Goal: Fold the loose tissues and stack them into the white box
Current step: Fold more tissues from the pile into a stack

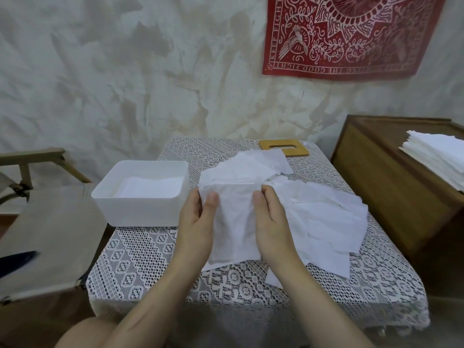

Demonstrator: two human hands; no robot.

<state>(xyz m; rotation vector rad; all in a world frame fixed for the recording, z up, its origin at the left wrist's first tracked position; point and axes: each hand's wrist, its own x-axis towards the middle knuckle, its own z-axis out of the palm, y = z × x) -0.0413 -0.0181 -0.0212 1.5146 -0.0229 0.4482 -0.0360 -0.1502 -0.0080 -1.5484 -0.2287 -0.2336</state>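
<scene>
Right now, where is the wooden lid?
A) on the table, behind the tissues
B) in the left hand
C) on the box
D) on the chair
A: the lid lies flat on the table, at its far edge behind the tissues, apart from the open box.

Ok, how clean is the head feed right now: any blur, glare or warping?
Head view: light is soft and even, no glare; the white box washes out inside; the wide angle skews the wooden cabinet; the held tissue is fairly sharp; the dark object at the left edge is blurred.
</scene>
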